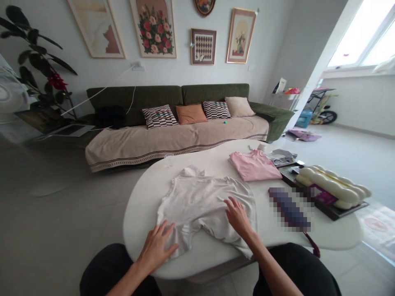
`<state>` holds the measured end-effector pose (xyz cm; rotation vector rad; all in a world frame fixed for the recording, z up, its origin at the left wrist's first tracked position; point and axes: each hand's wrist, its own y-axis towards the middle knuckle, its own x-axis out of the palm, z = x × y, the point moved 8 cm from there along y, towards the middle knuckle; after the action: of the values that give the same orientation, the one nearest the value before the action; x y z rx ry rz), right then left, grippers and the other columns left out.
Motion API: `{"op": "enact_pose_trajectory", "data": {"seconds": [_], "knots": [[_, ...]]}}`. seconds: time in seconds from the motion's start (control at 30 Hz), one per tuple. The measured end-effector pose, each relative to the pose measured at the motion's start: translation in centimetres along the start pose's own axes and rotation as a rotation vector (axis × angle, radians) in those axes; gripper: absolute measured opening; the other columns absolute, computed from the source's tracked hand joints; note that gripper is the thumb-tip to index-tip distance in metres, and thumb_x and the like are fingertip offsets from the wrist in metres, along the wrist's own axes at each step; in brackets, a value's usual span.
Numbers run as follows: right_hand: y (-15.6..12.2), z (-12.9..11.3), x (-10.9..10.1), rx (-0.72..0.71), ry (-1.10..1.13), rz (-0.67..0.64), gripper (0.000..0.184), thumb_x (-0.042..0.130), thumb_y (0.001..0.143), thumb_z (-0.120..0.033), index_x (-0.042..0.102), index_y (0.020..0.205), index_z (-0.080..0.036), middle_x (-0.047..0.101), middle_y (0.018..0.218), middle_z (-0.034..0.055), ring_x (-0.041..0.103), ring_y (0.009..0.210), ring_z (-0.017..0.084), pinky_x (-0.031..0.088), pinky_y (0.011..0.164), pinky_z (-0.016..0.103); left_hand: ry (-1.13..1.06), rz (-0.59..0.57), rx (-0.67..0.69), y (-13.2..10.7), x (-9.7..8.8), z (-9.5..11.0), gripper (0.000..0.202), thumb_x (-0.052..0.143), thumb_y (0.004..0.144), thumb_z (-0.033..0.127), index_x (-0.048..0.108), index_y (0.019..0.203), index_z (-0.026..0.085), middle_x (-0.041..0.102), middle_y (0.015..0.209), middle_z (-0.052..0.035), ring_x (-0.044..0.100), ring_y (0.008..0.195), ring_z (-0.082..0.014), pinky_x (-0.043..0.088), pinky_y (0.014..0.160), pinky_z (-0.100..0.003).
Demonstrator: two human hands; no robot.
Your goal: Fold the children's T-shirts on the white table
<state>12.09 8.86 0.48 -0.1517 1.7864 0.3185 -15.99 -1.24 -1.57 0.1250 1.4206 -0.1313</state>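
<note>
A white, wrinkled shirt (197,197) lies spread on the white table (142,205), its neck end toward the far left and part of it hanging past the near edge. My left hand (157,246) rests on the near left part of the fabric, fingers apart. Over the right part of the shirt is my right hand (237,214), with its fingers stretched out and touching the cloth or just above it. Neither hand grips anything. Beyond the shirt, to the right, sits a folded pink shirt (254,165).
Right of the white shirt lies a blurred dark, folded item (288,209) with a strap. A dark tray (348,211) holds a cream, bumpy box (333,185). A green sofa (212,92) with several cushions stands behind the table. A fan (12,96) is at the left.
</note>
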Motion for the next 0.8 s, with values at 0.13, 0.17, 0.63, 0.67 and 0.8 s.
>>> {"op": "enact_pose_trajectory", "data": {"seconds": [0.13, 0.17, 0.63, 0.67, 0.8], "knots": [[-6.1, -0.2, -1.1, -0.226, 0.200, -0.045, 0.026, 0.048, 0.080, -0.036, 0.054, 0.101, -0.021, 0.057, 0.101, 0.0066, 0.054, 0.092, 0.021, 0.044, 0.078, 0.034, -0.022, -0.143, 0.140, -2.6, -0.2, -0.7, 0.077, 0.052, 0.068, 0.064, 0.025, 0.134, 0.036, 0.025, 0.143, -0.0029, 0.026, 0.127, -0.0316, 0.028, 0.099, -0.049], [-7.6, 0.1, -0.8, -0.249, 0.172, -0.046, 0.034, 0.054, 0.075, -0.037, 0.053, 0.105, -0.022, 0.056, 0.104, 0.0071, 0.052, 0.096, 0.023, 0.044, 0.079, 0.036, -0.020, -0.172, 0.161, -3.0, -0.2, -0.9, 0.080, 0.054, 0.066, 0.064, 0.021, 0.135, 0.038, 0.021, 0.144, -0.0025, 0.022, 0.128, -0.0327, 0.026, 0.099, -0.052], [-12.3, 7.7, -0.2, -0.093, 0.452, -0.129, 0.036, 0.036, 0.080, -0.018, 0.061, 0.105, -0.021, 0.059, 0.113, 0.0053, 0.051, 0.109, 0.019, 0.039, 0.095, 0.035, 0.072, -0.263, 0.207, -5.5, 0.1, -1.1, 0.081, 0.061, 0.071, 0.015, 0.018, 0.130, 0.049, 0.025, 0.142, 0.0041, 0.032, 0.125, -0.0275, 0.019, 0.100, -0.057], [-12.5, 7.9, -0.2, -0.090, 0.486, -0.149, 0.035, 0.037, 0.080, -0.021, 0.061, 0.105, -0.020, 0.059, 0.113, 0.0058, 0.050, 0.110, 0.019, 0.038, 0.096, 0.034, 0.042, -0.275, 0.220, -5.5, -0.2, -1.1, 0.077, 0.060, 0.072, 0.018, 0.020, 0.130, 0.049, 0.027, 0.141, 0.0052, 0.033, 0.124, -0.0269, 0.019, 0.100, -0.056], [-12.3, 7.2, -0.9, -0.078, 0.473, -0.179, 0.032, 0.041, 0.081, -0.027, 0.063, 0.102, -0.020, 0.060, 0.111, 0.0068, 0.049, 0.111, 0.020, 0.035, 0.097, 0.035, -0.122, -0.295, 0.256, -4.4, -1.2, -2.0, 0.050, 0.047, 0.083, 0.039, 0.030, 0.130, 0.043, 0.035, 0.137, 0.0050, 0.035, 0.122, -0.0221, 0.023, 0.103, -0.045]]}}
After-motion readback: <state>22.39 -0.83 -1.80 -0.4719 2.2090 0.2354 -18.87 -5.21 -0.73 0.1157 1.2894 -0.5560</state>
